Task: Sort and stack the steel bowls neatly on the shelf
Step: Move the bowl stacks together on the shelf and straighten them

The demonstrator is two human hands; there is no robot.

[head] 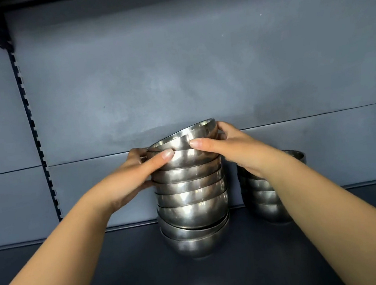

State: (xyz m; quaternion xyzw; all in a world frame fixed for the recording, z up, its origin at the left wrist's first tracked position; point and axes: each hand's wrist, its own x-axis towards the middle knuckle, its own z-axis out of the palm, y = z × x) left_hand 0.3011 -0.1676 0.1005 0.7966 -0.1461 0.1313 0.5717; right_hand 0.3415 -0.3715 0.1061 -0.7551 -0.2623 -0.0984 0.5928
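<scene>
Dark shelf (pixel 131 278) bears shiny nested steel bowls (pixel 190 188).

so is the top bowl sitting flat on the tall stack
No, the top bowl is tilted, its right rim raised above the tall stack, with the left hand and right hand gripping its sides.

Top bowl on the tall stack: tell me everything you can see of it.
The top bowl is shiny steel, round, rim up, tilted so its right edge sits higher, not yet nested flat in the tall stack on the dark shelf. The left hand and right hand grip its sides, thumbs on the front.
</scene>
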